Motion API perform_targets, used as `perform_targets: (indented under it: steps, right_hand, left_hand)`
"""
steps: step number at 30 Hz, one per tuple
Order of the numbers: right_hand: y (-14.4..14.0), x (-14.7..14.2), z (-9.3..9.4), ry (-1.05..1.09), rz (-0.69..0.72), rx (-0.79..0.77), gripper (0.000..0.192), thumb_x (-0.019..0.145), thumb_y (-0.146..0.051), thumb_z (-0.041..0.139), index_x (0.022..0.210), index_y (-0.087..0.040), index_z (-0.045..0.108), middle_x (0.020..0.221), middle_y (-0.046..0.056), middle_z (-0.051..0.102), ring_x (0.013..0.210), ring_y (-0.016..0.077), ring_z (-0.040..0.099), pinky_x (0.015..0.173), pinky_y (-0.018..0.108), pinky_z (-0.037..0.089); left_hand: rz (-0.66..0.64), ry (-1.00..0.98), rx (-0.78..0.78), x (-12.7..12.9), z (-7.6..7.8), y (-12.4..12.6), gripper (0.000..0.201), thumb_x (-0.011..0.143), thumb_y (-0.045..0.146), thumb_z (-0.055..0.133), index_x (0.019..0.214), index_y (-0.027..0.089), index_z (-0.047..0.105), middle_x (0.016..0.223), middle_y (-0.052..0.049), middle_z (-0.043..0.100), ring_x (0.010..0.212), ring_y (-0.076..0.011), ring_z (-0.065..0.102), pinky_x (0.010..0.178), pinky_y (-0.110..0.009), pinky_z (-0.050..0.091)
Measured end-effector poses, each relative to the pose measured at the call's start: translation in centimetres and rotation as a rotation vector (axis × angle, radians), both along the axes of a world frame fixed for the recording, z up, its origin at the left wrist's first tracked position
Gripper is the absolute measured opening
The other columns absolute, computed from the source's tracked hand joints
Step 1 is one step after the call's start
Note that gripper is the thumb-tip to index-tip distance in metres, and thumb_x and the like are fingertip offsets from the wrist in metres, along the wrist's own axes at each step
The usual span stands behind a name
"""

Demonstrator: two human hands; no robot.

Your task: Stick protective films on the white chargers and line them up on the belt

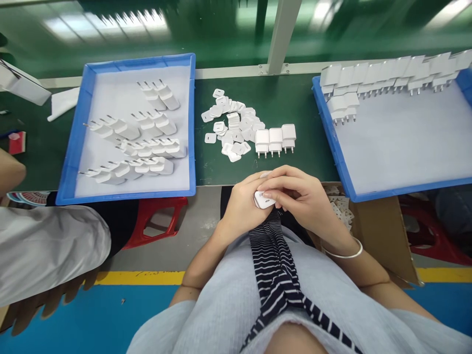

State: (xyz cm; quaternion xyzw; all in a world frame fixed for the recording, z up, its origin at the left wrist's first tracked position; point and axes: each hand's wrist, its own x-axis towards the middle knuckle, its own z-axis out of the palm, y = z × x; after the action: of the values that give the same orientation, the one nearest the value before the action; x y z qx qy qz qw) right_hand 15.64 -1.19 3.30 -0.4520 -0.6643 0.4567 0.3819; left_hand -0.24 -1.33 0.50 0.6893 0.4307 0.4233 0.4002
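Observation:
My left hand (pixel 239 202) is closed round a white plug charger (pixel 263 201) just off the table's front edge, its face with a small slot turned up toward me. Bent over the same charger, my right hand (pixel 304 195) presses thumb and fingertips against that face. The charger's body and pins are mostly hidden in the left hand. Beyond my hands, three white chargers (pixel 275 139) lie side by side on the green table (pixel 306 108), pins toward me. Left of these spreads a loose pile of flat white end covers (pixel 246 123).
A blue-rimmed tray (pixel 192 128) on the left holds rows of chargers. Another blue tray (pixel 334 142) on the right has chargers along its far edge. Below the table at right stands a cardboard box (pixel 383 236). At far left is a co-worker's sleeve (pixel 51 246).

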Motion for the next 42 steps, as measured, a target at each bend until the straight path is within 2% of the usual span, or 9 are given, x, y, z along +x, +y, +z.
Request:
perform_targets:
  steps: [7,11,16,21,26,28,31,36,42]
  right_hand:
    - [-0.6,0.1,0.8,-0.081,-0.039,-0.027,0.011,0.089,-0.013,0.073,0.092,-0.023,0.075,0.093,0.001,0.067,0.065,0.0105,0.055,0.058,0.026,0.048]
    - [-1.2,0.2,1.1,-0.058,-0.079,-0.062,0.016,0.088,-0.014,0.074,0.098,-0.023,0.066,0.089,-0.001,0.063,0.059,0.0097,0.049,0.051,0.026,0.041]
    - [-1.3,0.5,1.4,-0.005,-0.002,-0.003,0.017,0.09,-0.015,0.072,0.103,-0.025,0.067,0.096,0.002,0.061,0.066,0.0119,0.053,0.055,0.027,0.047]
    - [-1.5,1.2,2.3,0.093,0.045,-0.035,0.022,0.092,-0.018,0.074,0.112,-0.026,0.068,0.106,0.004,0.06,0.067,0.0117,0.055,0.055,0.028,0.049]
    - [-1.9,1.6,2.7,0.024,-0.104,0.147,0.023,0.093,-0.01,0.065,0.108,-0.027,0.072,0.106,0.005,0.063,0.078,0.0168,0.058,0.064,0.033,0.052]
    - [-1.9,1.6,2.4,-0.024,-0.153,0.239,0.028,0.093,-0.008,0.062,0.107,-0.029,0.074,0.106,0.006,0.065,0.087,0.0202,0.062,0.074,0.037,0.055]
    - [-1.7,1.3,1.9,-0.124,-0.12,0.376,0.034,0.093,-0.009,0.059,0.113,-0.032,0.075,0.117,0.008,0.065,0.108,0.0274,0.063,0.09,0.047,0.056]
    - [-1.5,0.8,1.0,-0.296,-0.043,0.559,0.039,0.09,-0.01,0.058,0.116,-0.034,0.074,0.144,0.007,0.058,0.133,0.0358,0.051,0.108,0.064,0.046]
    - [-1.5,0.6,0.0,-0.313,-0.024,0.654,0.039,0.086,-0.007,0.059,0.117,-0.028,0.07,0.142,0.011,0.061,0.136,0.0347,0.05,0.11,0.062,0.046]
  left_hand:
    - [-0.048,-0.003,0.091,0.0,-0.7,-0.3,0.02,0.082,0.005,0.07,0.097,0.018,0.072,0.115,-0.007,0.076,0.105,-0.0192,0.073,0.089,-0.03,0.061]
    - [-0.063,-0.01,0.112,0.1,-0.7,-0.4,0.019,0.083,0.006,0.07,0.098,0.018,0.071,0.118,-0.009,0.076,0.108,-0.0209,0.073,0.091,-0.032,0.061]
    - [-0.037,-0.023,0.149,0.0,-0.5,-0.3,0.023,0.085,0.009,0.07,0.106,0.018,0.072,0.123,-0.009,0.075,0.112,-0.022,0.073,0.094,-0.034,0.061]
    - [-0.058,-0.099,0.181,-0.1,-0.4,-0.1,0.027,0.085,0.018,0.076,0.112,0.019,0.073,0.125,-0.01,0.075,0.112,-0.0235,0.073,0.094,-0.034,0.062]
    - [-0.076,-0.198,0.151,-0.1,0.1,0.0,0.039,0.079,0.01,0.081,0.116,0.021,0.074,0.126,-0.009,0.075,0.115,-0.0214,0.073,0.1,-0.032,0.06]
    - [-0.067,-0.213,0.121,-0.1,0.2,0.0,0.041,0.078,0.01,0.082,0.117,0.022,0.075,0.125,-0.008,0.076,0.116,-0.0213,0.073,0.102,-0.033,0.06]
    - [-0.041,-0.193,0.102,-0.2,0.4,0.1,0.039,0.079,0.015,0.083,0.117,0.023,0.076,0.122,-0.008,0.077,0.116,-0.023,0.073,0.102,-0.037,0.061]
    - [-0.023,-0.179,0.085,-0.2,0.6,0.0,0.034,0.084,0.018,0.078,0.118,0.024,0.075,0.125,-0.008,0.076,0.119,-0.0248,0.071,0.105,-0.04,0.06]
    - [0.006,-0.232,0.004,0.1,0.1,-0.3,0.032,0.082,0.013,0.076,0.113,0.021,0.076,0.119,-0.009,0.077,0.107,-0.0224,0.075,0.093,-0.035,0.063]
